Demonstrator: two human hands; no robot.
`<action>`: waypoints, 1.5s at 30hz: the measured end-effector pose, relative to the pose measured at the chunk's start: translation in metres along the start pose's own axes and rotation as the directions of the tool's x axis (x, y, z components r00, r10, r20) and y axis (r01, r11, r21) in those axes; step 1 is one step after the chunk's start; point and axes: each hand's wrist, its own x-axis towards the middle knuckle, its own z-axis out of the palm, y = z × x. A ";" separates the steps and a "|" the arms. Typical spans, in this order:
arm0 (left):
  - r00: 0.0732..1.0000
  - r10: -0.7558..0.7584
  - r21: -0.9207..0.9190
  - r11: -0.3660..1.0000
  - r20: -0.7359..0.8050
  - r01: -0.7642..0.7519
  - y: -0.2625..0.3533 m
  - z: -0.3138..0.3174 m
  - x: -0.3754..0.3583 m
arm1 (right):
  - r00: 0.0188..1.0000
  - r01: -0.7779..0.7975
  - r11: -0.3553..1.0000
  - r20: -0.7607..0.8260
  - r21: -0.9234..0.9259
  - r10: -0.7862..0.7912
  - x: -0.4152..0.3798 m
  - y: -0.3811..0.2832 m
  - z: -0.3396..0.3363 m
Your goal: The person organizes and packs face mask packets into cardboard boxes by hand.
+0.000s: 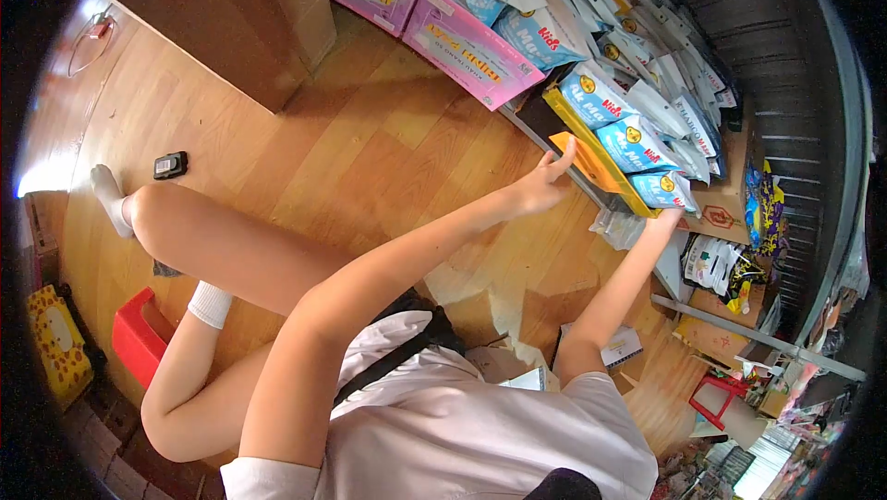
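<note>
A yellow display box holds several blue-and-white "Kids" mask packets standing in a row. My left hand is at the front of the box, its fingers bent against the orange flap. At the near end of the same box is my right hand, closed round the corner beside the last packet. Its fingertips are partly hidden behind the box and packet.
Pink cartons with more packets stand beyond the box, along a dark metal shutter. A brown cardboard box is at upper left. A red stool stands near my legs, and a small black device lies on the wooden floor.
</note>
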 end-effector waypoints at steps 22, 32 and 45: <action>0.236 -0.274 -0.354 0.558 -0.932 -0.751 0.095 -0.031 -0.417 | -0.734 0.253 0.797 0.645 0.549 -0.212 -0.507 0.170 0.273; -0.975 0.024 0.148 0.987 0.223 0.058 0.015 0.176 -0.666 | -0.728 0.581 0.584 0.683 0.567 0.062 -0.672 0.334 0.330; -0.997 0.072 -0.867 0.499 0.028 0.012 -0.174 0.166 -0.580 | -0.602 0.791 0.443 0.664 0.422 0.443 -0.716 0.422 0.390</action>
